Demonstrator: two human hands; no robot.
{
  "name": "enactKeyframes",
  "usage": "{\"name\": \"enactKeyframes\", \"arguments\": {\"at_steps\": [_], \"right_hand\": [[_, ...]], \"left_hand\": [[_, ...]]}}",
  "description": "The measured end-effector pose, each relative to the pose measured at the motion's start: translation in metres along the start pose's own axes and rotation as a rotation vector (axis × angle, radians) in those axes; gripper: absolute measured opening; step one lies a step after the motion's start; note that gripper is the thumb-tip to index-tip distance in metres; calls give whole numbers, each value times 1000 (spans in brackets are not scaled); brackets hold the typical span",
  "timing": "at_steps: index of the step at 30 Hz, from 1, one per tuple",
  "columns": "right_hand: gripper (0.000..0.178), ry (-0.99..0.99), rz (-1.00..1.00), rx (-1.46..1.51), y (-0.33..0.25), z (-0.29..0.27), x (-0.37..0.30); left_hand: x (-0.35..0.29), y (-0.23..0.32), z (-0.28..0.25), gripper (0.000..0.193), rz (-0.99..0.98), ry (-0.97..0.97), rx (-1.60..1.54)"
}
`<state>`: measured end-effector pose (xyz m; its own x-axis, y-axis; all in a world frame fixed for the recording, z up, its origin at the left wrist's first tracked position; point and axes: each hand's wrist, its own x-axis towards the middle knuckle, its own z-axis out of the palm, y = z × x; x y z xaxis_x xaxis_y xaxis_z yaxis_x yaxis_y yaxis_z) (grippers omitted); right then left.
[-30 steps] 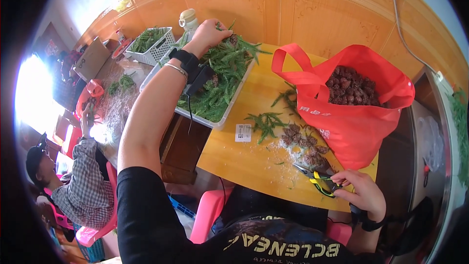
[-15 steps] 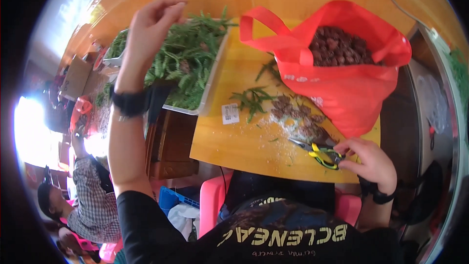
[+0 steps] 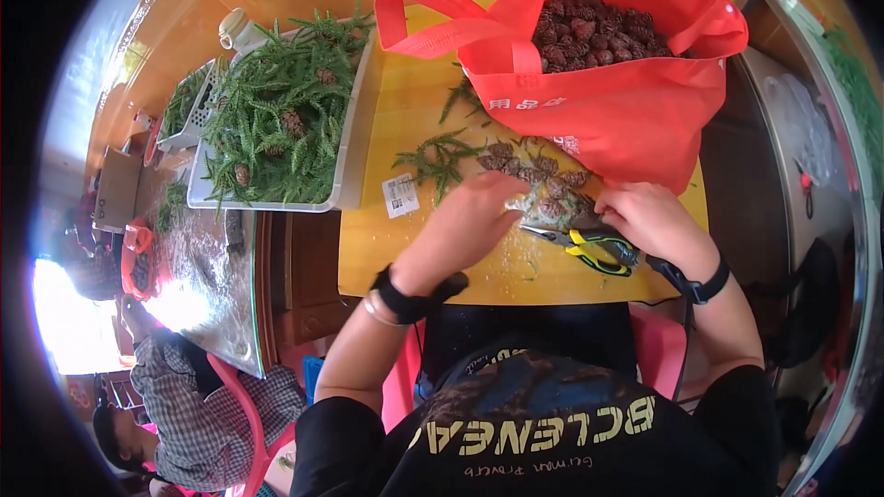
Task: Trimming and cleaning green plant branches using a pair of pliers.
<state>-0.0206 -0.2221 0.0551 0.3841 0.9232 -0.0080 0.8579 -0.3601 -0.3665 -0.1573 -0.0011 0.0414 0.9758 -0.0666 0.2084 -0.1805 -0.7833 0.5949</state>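
Note:
My left hand is over the table at the near left of a small heap of pine cones; its fingers are bent together, and what they hold, if anything, is hidden. At the heap's right end my right hand has curled fingertips beside a dark patch, and I cannot make out what is in them. Pliers with yellow and black handles lie just in front, between the hands. White crumbs are scattered around the cones. A green artificial sprig lies left of the heap.
A red cloth bag full of brown pine cones stands behind the heap. Left, a white bin holds green sprigs with several cones. A white label lies on the yellow table. Another person sits at far left.
My left hand has come down from above the bin to the cone heap. My right hand has left the pliers' handles and moved to the heap's right end.

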Motion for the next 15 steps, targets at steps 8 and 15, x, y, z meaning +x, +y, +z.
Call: {"name": "enactKeyframes", "arguments": {"at_steps": [8,15], "right_hand": [[7,21,98,-248,-1,26,30],[9,5,94,-261,-2,31,46]], "left_hand": [[23,1,65,25,38,-27,156],[28,-6,70,23,-14,37,220]]}}
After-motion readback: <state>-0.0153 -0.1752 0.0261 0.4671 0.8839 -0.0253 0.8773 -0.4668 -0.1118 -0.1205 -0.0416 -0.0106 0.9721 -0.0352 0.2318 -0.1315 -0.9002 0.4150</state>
